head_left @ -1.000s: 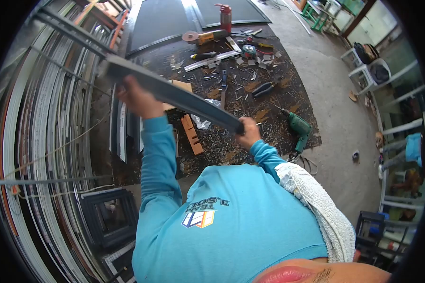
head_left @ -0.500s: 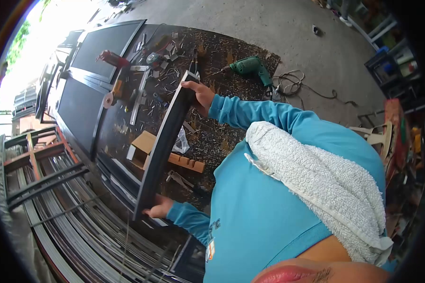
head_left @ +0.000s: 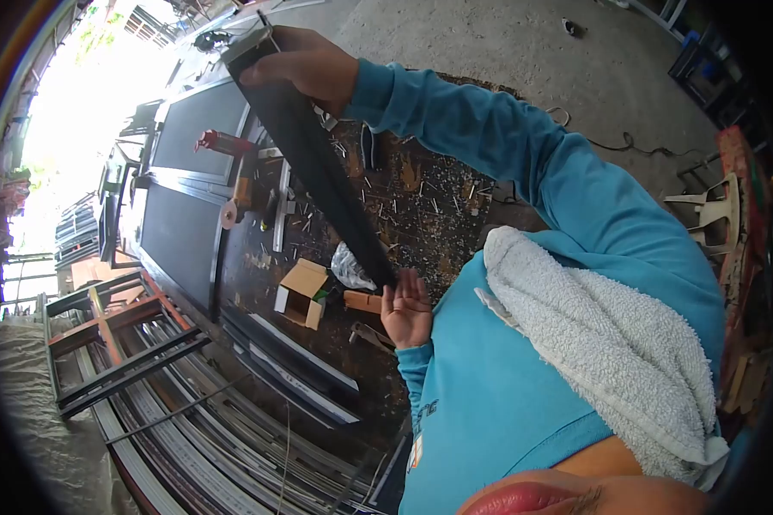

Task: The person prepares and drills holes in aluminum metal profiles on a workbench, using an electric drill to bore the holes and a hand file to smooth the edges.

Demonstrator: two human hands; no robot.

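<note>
A long dark metal bar (head_left: 318, 159) slants from upper left to lower centre, its top end close to the camera. Near that end, my right hand (head_left: 305, 69) is closed round it, thumb on the near face. My left hand (head_left: 410, 311) has its palm turned up and fingers stretched out, at the bar's lower end; the end touches or lies very near the thumb and fingers, and the exact contact is unclear. Beneath the bar are a crumpled plastic bag (head_left: 350, 268) and an orange-brown block (head_left: 362, 301).
An open cardboard box (head_left: 305, 279), a red grinder-like tool (head_left: 223, 142) and scattered metal bits lie on the dark worktable (head_left: 421, 206). Dark framed panels (head_left: 176, 227) stand at the left. Long metal profiles (head_left: 223, 429) fill the lower left. A white plastic chair (head_left: 717, 215) is at right.
The bar's top end has swung up and left with my right hand, closer to the camera. My left hand has moved right and up, and its fingers have opened from the bar. The view has shifted slightly.
</note>
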